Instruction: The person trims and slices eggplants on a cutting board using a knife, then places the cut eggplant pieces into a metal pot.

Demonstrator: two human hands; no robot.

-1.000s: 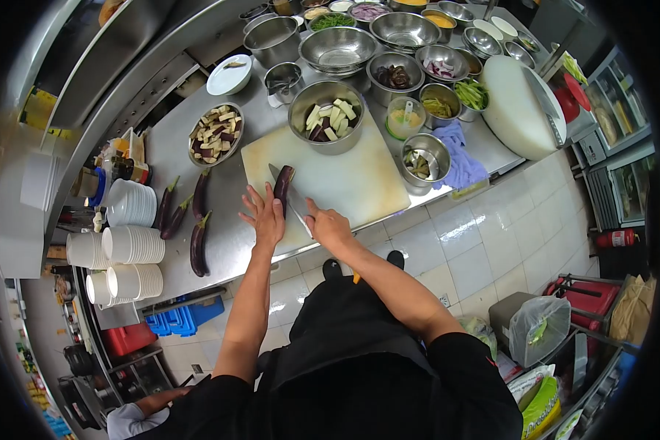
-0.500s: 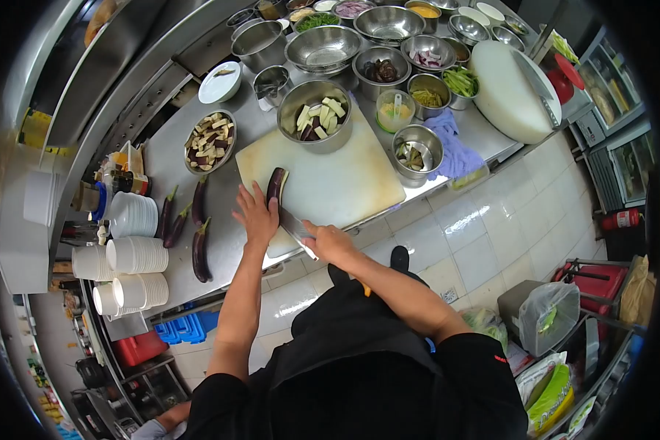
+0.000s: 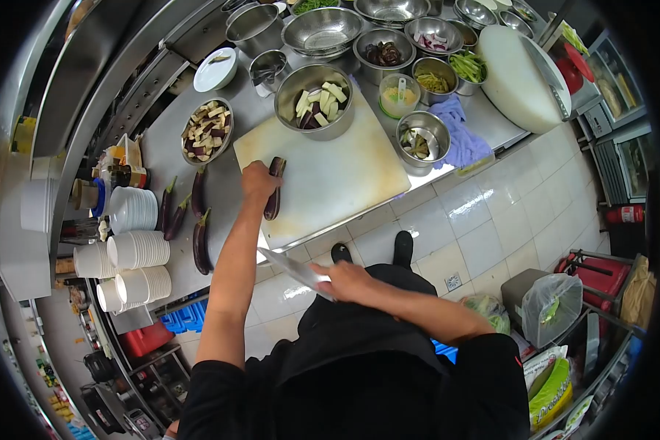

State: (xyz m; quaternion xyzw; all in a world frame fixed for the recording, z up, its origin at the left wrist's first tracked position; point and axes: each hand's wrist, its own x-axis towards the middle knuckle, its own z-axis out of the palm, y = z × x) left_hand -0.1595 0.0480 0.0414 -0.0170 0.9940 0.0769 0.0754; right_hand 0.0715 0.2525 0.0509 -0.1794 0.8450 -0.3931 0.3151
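Observation:
On the left part of the white cutting board [image 3: 345,169] lies a dark purple eggplant piece [image 3: 273,198]. The fingers of my left hand [image 3: 259,180] are curled in at its upper left side; what they hold, if anything, is hidden. My right hand [image 3: 345,281] grips a knife [image 3: 295,270] in front of the counter's edge, off the board, its blade pointing up and left. A steel pot [image 3: 314,128] with cut eggplant [image 3: 323,107] stands at the board's far edge. Left of the board is a steel bowl of eggplant pieces [image 3: 207,132].
Several whole eggplants [image 3: 201,242] lie on the steel counter [image 3: 227,224], beside stacked white bowls [image 3: 144,284]. Steel bowls [image 3: 321,33] fill the back. At right are a small bowl of trimmings [image 3: 422,138], a purple cloth [image 3: 458,139] and a large round white board [image 3: 517,81].
My right hand and the knife have moved down, away from the eggplant and off the board. My left hand has moved up along the eggplant, its spread fingers now curled.

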